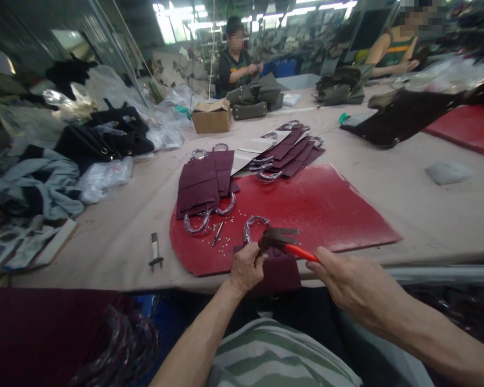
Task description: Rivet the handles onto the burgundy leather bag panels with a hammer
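My right hand (344,277) is wrapped around the red handle of a claw hammer (280,237), its dark head pointing left. The head hangs directly over the fingertips of my left hand (246,271). Those left fingers are closed in a pinch; what they hold is hidden by the hand and the hammer. Beneath both lies a maroon bag panel (280,274) with a plastic-wrapped loop handle (250,226), at the front edge of a red board (326,207). Small pale studs and a slim metal pen-like tool (216,235) are scattered left of the hand.
Maroon panels with wrapped handles (199,185) lie on the board's left, others (294,150) behind it. A small dark-ended tool (155,251) rests on the table at left. Further back are a cardboard box (212,119), dark bags and two people. More maroon pieces (44,333) sit lower left.
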`<state>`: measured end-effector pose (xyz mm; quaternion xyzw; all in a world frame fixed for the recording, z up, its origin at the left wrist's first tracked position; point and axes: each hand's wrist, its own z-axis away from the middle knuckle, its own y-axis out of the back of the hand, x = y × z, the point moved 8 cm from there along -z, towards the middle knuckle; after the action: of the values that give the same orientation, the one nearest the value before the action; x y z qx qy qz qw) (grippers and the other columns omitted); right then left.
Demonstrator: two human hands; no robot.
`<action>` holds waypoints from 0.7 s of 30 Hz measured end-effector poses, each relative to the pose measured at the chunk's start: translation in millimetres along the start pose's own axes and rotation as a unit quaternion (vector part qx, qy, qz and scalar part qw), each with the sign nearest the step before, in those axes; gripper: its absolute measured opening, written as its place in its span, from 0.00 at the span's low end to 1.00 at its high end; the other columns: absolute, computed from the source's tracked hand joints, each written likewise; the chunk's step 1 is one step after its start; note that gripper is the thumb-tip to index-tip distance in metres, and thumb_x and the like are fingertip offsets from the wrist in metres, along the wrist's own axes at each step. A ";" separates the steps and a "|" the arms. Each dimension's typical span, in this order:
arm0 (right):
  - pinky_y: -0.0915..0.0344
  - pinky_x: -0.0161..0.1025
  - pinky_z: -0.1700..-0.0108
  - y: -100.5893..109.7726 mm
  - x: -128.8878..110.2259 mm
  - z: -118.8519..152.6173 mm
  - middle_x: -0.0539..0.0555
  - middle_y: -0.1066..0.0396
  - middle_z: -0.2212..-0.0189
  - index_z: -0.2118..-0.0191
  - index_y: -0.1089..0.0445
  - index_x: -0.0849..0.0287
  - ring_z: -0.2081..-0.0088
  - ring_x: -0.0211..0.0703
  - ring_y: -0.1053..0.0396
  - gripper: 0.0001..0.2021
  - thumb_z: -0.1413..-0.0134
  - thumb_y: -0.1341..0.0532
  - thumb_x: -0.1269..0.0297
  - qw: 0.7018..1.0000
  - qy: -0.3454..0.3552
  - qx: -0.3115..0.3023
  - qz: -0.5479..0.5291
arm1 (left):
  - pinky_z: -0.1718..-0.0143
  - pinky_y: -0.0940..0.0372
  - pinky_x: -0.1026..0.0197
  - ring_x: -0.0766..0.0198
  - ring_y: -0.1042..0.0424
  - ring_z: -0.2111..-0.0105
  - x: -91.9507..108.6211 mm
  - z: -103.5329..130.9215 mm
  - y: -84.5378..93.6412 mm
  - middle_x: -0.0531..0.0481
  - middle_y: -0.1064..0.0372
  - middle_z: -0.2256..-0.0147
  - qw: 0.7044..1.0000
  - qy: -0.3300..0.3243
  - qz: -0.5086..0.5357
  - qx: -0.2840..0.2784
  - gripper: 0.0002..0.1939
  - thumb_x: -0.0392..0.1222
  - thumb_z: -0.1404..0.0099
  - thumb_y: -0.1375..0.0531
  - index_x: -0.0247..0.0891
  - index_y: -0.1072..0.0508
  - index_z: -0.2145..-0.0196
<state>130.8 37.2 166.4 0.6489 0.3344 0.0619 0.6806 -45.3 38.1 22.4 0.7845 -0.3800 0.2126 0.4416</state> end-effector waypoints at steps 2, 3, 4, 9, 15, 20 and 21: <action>0.52 0.39 0.76 -1.3 14.3 -5.2 0.50 0.36 0.81 0.70 0.40 0.52 0.81 0.42 0.42 0.18 0.34 0.54 0.49 0.997 -0.033 -0.010 -0.062 | 0.62 0.30 0.60 0.59 0.25 0.65 -1.3 1.0 -0.1 0.47 0.27 0.67 1.000 0.005 0.001 -0.002 0.05 0.33 0.36 0.43 0.40 0.30 0.63; 0.50 0.39 0.75 -3.4 24.4 -9.3 0.50 0.37 0.81 0.71 0.41 0.52 0.80 0.41 0.41 0.19 0.34 0.55 0.48 0.994 -0.049 -0.012 -0.101 | 0.62 0.30 0.60 0.59 0.25 0.65 -1.7 1.4 0.4 0.47 0.27 0.67 1.000 0.005 0.002 -0.002 0.05 0.33 0.36 0.43 0.39 0.30 0.62; 0.49 0.38 0.75 -8.1 36.7 -14.1 0.49 0.38 0.81 0.73 0.42 0.53 0.80 0.41 0.42 0.20 0.34 0.56 0.47 0.988 -0.067 -0.015 -0.137 | 0.61 0.29 0.60 0.59 0.25 0.65 -1.7 1.7 1.0 0.47 0.27 0.66 1.000 0.004 0.004 -0.002 0.05 0.33 0.35 0.43 0.39 0.30 0.62; 0.44 0.36 0.75 -54.5 113.6 -37.1 0.51 0.35 0.80 0.73 0.37 0.56 0.80 0.40 0.39 0.18 0.35 0.53 0.55 0.977 -0.174 -0.043 -0.116 | 0.58 0.28 0.60 0.60 0.24 0.62 0.5 2.6 5.8 0.46 0.25 0.63 0.999 -0.026 0.019 0.003 0.07 0.32 0.34 0.43 0.39 0.29 0.59; 0.41 0.53 0.46 -70.0 100.0 -51.0 0.65 0.36 0.43 0.41 0.34 0.59 0.45 0.59 0.37 0.21 0.40 0.41 0.63 0.994 -0.080 0.076 -0.002 | 0.54 0.28 0.57 0.59 0.24 0.57 2.5 1.9 11.2 0.44 0.26 0.60 0.999 -0.046 0.021 0.017 0.07 0.34 0.33 0.43 0.38 0.29 0.57; 0.48 0.60 0.38 -115.9 42.6 -51.5 0.63 0.45 0.35 0.42 0.30 0.54 0.37 0.62 0.47 0.27 0.47 0.31 0.55 0.995 0.088 0.043 0.008 | 0.55 0.27 0.56 0.60 0.24 0.59 4.6 0.2 14.2 0.44 0.26 0.61 0.999 -0.039 -0.004 0.018 0.06 0.37 0.32 0.42 0.37 0.27 0.58; 0.50 0.61 0.37 -125.8 41.8 -52.1 0.64 0.46 0.34 0.42 0.30 0.53 0.36 0.63 0.48 0.29 0.49 0.29 0.53 0.996 0.080 0.035 0.003 | 0.55 0.27 0.57 0.60 0.24 0.59 4.5 0.5 14.3 0.45 0.25 0.61 0.999 -0.034 -0.004 0.015 0.06 0.38 0.32 0.42 0.37 0.27 0.58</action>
<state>91.1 83.8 37.9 0.6666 0.3874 0.1040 0.6283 -53.7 31.2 32.8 0.7992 -0.3888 0.1896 0.4174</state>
